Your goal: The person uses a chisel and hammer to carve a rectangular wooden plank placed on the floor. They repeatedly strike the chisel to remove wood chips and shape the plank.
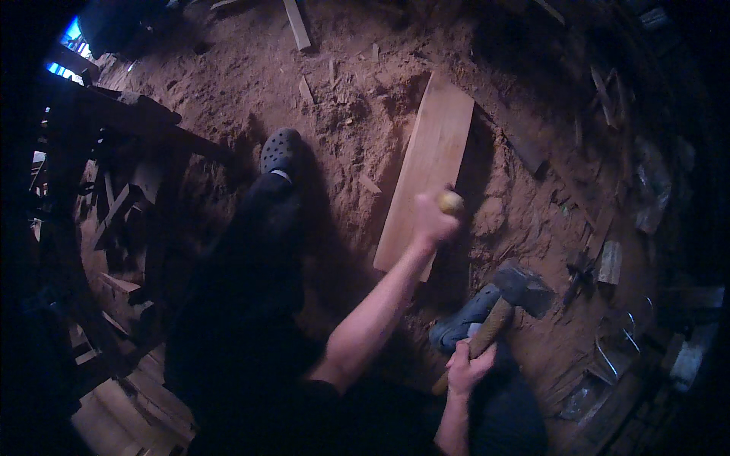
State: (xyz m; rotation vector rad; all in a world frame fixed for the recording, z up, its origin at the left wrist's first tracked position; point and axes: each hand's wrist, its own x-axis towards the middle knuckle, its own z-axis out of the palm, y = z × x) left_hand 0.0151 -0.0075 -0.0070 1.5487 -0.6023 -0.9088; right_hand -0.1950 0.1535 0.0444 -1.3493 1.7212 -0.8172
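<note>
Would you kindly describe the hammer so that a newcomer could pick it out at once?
Find the long pale board on the dirt floor. Below and right of its lower end, beside a shoe, the right hand grips the hammer by its wooden handle. Its broad, dark, blocky head sets it apart from the round-ended yellowish thing in the left hand.

A plank lies lengthwise on the dirt floor, running away from the person. Over its nearer half, toward its right edge, is the left hand, around a tool handle. Nearer and further right, the right hand holds a hammer, its head right of the right shoe's toe. The left shoe stands left of the plank; a stick lies beyond that shoe, and boards lie at the near left.
</note>
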